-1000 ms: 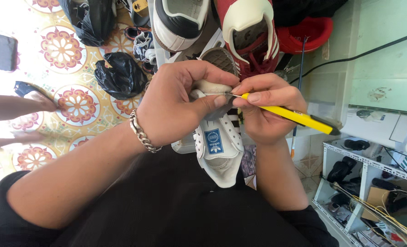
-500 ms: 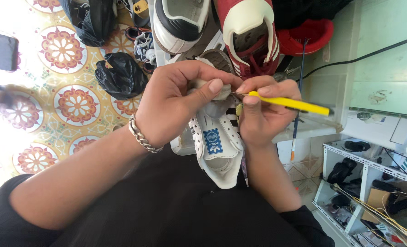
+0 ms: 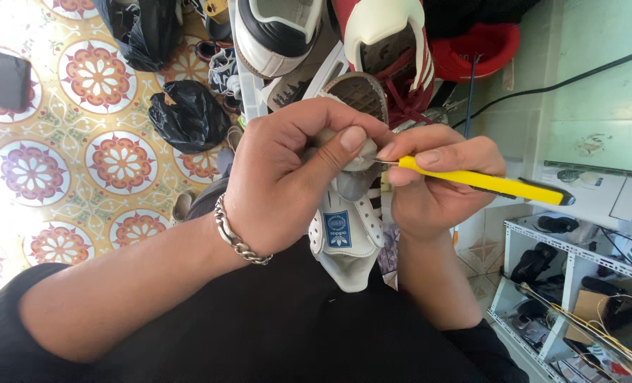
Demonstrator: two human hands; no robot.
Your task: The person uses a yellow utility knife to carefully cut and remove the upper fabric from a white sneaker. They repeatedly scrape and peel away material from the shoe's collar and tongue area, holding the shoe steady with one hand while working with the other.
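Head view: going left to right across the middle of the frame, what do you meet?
Patterned floor tiles → black plastic bag → silver bracelet → left hand → white shoe → right hand → yellow-handled tool → white metal shelf rack.

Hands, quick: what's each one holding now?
Left hand: closed on the white sneaker.
Right hand: closed on the yellow-handled tool.

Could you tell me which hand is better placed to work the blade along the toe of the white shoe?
Right: the right hand already grips the yellow knife, its tip at the white shoe; the left hand is occupied clamping the toe.
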